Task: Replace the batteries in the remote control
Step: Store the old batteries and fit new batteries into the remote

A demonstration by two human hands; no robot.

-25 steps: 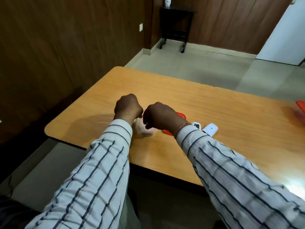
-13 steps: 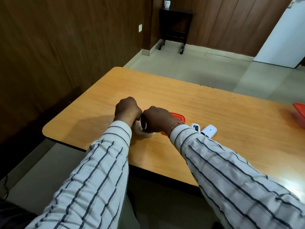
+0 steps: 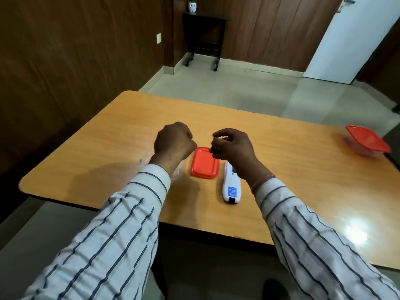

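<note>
The white remote control [image 3: 230,187] lies on the wooden table [image 3: 292,169], back side up with a blue label, its far end hidden under my right wrist. My right hand [image 3: 234,148] hovers just above it and over the corner of a red lid [image 3: 203,164], pinching a small dark object, apparently a battery [image 3: 213,148], between thumb and fingertips. My left hand [image 3: 174,141] is a closed fist left of the lid, with nothing visible in it. A clear plastic container [image 3: 180,169] is partly hidden beneath my left wrist.
A second clear container with a red lid [image 3: 368,140] stands near the table's far right edge. A dark side table [image 3: 204,33] holding a small white pot stands against the wood-panelled back wall. A white door is at the back right.
My hands were close together over the clear container. My right hand has lifted and moved right with a small dark object in its fingertips. The red lid and remote are now uncovered.
</note>
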